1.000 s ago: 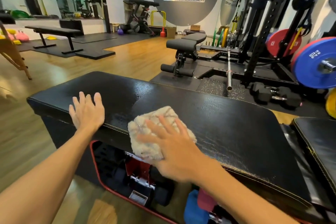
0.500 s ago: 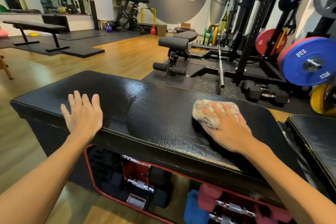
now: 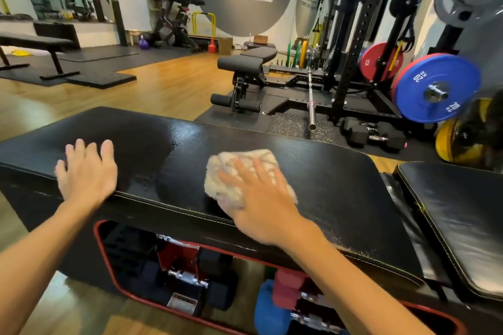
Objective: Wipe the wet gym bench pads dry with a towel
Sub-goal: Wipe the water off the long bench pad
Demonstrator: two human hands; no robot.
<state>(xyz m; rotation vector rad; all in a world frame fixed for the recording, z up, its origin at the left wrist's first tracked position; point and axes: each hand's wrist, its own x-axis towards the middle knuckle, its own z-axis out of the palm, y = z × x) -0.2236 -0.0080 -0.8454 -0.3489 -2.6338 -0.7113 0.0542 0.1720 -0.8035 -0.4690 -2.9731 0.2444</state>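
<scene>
1. Cream, fluffy bunched cloth towel (image 3: 239,171) lies on the black padded leather bench (image 3: 326,171), near its middle.
2. Right hand (image 3: 261,198) presses the towel flat, fingers (image 3: 231,179) straight and spread, gripping nothing.
3. Left hand (image 3: 87,171) rests flat on the bench, well left of the towel, fingers extended.
4. Right of the bench sits a second black pad (image 3: 462,212).

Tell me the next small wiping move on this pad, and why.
Probably slide the towel under the right hand rightward along the near edge of the bench pad, where speckled wet patches show. The left hand rests flat on the pad, bracing.
</scene>
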